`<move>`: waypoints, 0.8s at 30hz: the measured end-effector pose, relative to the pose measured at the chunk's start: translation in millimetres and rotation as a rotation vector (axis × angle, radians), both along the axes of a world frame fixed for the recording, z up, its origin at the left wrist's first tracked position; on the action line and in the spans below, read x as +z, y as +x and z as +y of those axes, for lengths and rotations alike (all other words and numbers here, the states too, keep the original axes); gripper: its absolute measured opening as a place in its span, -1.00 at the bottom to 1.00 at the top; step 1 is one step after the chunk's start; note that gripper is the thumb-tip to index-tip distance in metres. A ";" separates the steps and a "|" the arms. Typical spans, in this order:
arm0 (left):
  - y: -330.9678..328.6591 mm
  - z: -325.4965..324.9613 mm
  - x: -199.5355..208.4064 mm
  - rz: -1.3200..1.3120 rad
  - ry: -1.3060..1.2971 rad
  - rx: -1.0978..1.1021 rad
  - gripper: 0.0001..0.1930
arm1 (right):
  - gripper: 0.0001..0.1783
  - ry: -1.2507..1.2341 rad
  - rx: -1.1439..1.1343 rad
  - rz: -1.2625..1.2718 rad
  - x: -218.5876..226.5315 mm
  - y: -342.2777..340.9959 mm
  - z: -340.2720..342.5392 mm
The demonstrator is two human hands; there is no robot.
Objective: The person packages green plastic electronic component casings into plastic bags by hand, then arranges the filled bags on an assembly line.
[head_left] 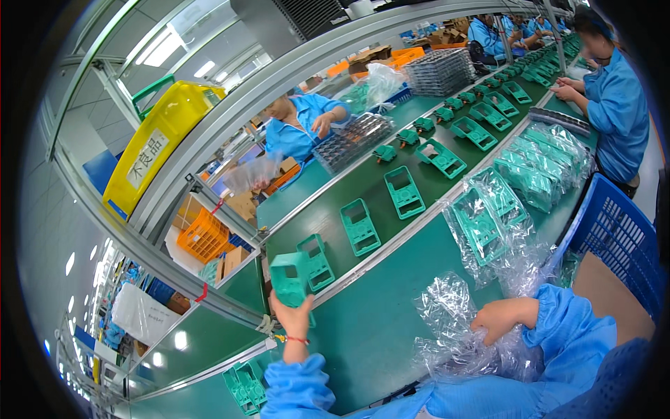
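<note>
Left hand (293, 318) fingers gripping unwrapped green housing (289, 278) at conveyor's near edge; right hand (497, 320) apparently closed on crumpled plastic bags (447, 328); wrapped housings (488, 216) remaining on bench (370, 321).

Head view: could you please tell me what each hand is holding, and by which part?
The left hand grips a green plastic casing by its lower end; the right hand clutches crumpled clear plastic bags.

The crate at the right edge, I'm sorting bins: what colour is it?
Blue, with lattice walls; the crate shows in the head view.
</note>
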State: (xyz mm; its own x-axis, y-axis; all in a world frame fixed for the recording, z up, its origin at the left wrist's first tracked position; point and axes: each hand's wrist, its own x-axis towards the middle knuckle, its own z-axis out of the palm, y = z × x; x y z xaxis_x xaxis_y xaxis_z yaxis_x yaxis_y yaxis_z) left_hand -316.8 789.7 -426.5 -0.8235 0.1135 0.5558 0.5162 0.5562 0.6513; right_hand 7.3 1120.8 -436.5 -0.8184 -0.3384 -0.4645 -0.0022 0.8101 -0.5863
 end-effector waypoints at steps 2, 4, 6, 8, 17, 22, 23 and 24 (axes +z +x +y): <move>-55.3 -30.0 -9.4 -0.114 -0.172 0.277 0.03 | -0.57 -0.019 0.011 0.032 -2.3 -2.5 -0.2; -82.4 -32.3 -5.6 -0.214 -0.228 0.349 0.04 | -0.52 -0.017 0.026 -0.059 -1.4 -5.2 2.3; -105.1 -32.4 -9.1 -0.348 -0.311 0.475 0.06 | -0.50 -0.039 0.000 -0.059 -1.4 -5.9 4.1; -124.8 -32.8 -21.5 -0.363 -0.273 0.495 0.04 | -0.48 -0.060 -0.029 -0.063 -7.2 -5.7 5.6; -138.2 -25.5 -53.1 -0.462 -0.466 0.359 0.01 | -0.59 -0.147 -0.062 -0.087 -11.9 -6.9 6.7; -129.9 -9.6 -49.1 -0.308 -0.540 0.376 -0.05 | -0.65 -0.228 -0.067 -0.067 -19.7 -8.9 8.6; -123.0 11.6 -46.9 -0.278 -0.605 0.457 -0.05 | -0.65 -0.230 -0.094 -0.070 -22.1 -6.6 11.7; -120.4 20.3 -45.1 -0.170 -0.631 0.414 -0.11 | -0.65 -0.225 -0.085 -0.075 -21.1 -5.7 11.7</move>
State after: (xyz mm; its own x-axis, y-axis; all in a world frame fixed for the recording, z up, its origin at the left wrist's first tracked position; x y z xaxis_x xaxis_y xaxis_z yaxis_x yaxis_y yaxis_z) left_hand -437.1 810.0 -471.6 -0.9360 0.0314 0.3506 0.1070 0.9743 0.1984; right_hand 1.6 1132.5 -457.5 -0.8144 -0.3712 -0.4462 0.1111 0.6548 -0.7476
